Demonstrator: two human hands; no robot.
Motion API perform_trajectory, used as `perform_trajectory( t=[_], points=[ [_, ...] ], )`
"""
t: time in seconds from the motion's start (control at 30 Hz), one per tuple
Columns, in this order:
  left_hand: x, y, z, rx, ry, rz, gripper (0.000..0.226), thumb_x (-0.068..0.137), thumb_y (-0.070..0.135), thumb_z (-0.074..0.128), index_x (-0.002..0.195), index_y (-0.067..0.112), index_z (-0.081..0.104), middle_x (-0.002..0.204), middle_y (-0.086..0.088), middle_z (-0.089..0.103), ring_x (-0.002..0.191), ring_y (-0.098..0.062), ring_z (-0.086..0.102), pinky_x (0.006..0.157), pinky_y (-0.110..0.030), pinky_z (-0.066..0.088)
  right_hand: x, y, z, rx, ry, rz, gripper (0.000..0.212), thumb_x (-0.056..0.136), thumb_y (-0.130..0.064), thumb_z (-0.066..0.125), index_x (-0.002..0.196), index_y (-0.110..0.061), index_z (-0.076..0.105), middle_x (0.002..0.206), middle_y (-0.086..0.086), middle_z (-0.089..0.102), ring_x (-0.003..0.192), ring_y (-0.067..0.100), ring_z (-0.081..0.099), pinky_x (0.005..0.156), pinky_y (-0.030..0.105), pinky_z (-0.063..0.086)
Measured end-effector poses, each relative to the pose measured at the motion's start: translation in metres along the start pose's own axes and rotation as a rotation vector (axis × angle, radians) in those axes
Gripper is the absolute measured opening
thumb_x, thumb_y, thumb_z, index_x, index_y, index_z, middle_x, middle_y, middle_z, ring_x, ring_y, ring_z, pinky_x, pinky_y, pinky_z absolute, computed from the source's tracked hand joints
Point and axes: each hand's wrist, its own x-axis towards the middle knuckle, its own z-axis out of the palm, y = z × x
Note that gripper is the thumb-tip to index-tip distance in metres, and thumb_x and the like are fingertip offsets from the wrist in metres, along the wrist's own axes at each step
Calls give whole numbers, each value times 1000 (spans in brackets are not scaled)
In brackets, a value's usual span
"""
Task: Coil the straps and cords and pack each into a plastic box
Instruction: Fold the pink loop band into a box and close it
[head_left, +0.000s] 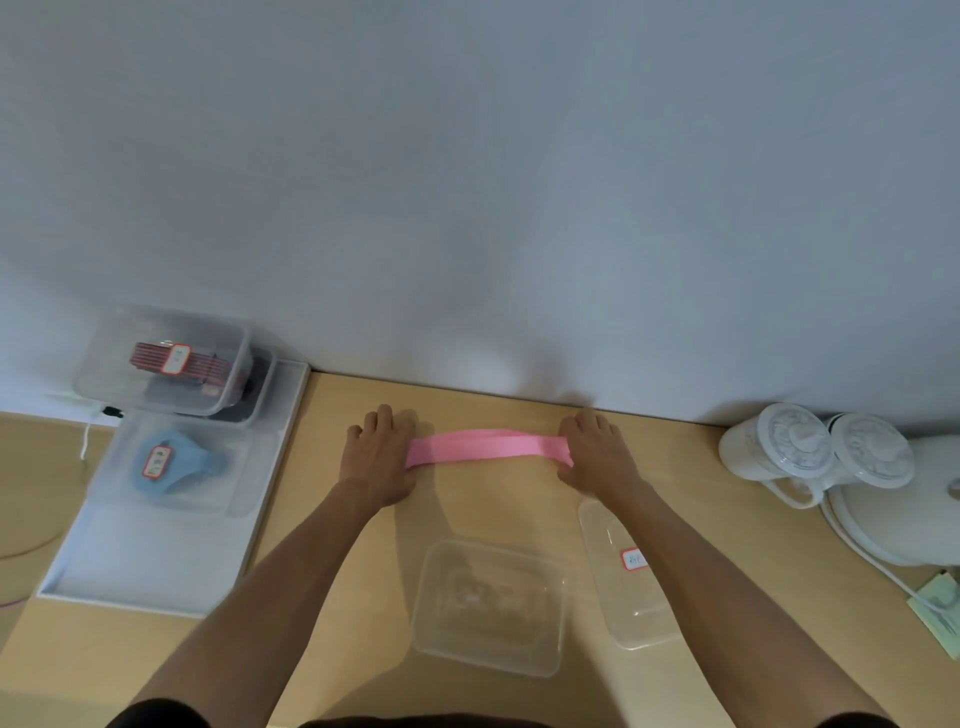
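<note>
Head view is looking down on a pale wooden desk (337, 597) that is butting against a plain grey-white wall (467, 182). At 12 o'clock from the clear plastic box (491, 608), close to the wall, the pink strap (488, 444) is lying doubled and stretched flat between both hands. The left hand (382, 457) is lying palm down with fingers straight and spread, pressing the strap's left end onto the desk. The right hand (597, 452) is covering the other end, its thumb seeming to tuck under the fold – a pinch, as far as the view is showing.

The box is sitting open and empty, and its lid (628, 577), bearing a red-edged label, is lying just beside it at 3 o'clock, partly under the right forearm.

At 9 o'clock a white tray (156, 566) is carrying closed boxes: one is holding a blue strap (171, 465), and beyond it a stacked box is holding a red striped strap (182, 364). At 3 o'clock a white appliance (831, 452) is standing by the wall – its cord (872, 561) is trailing toward a green paper (940, 608).
</note>
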Motion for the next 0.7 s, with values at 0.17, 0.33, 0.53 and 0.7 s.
perform_trajectory(
  t=[0.17,0.33,0.53,0.7],
  points=[
    [8,-9,-11,99,56,44,42,80,28,55,120,16,45,121,-8,43,107,-27,46,89,-37,38,-4,6,0,25,57,-44,43,76,-24,60,116,-9,54,112,8,56,107,29,51,91,35,37],
    [11,-7,-4,12,21,62,43,85,25,51,126,14,43,127,-9,42,117,-27,45,100,-38,36,-9,12,10,33,129,-54,45,49,-23,84,90,-13,69,88,8,62,78,30,62,71,38,52],
    [13,-20,-1,-53,32,124,41,90,32,52,127,16,46,129,-6,44,119,-25,47,102,-38,37,-11,20,10,89,180,-104,45,53,-21,87,94,-16,69,88,7,62,75,29,62,62,35,52],
    [10,-28,0,-66,-19,121,53,90,41,53,136,18,38,136,-7,36,127,-26,39,104,-40,36,-14,27,8,171,80,-45,50,75,-34,74,120,-15,61,118,11,55,108,33,53,86,42,48]
  ],
)
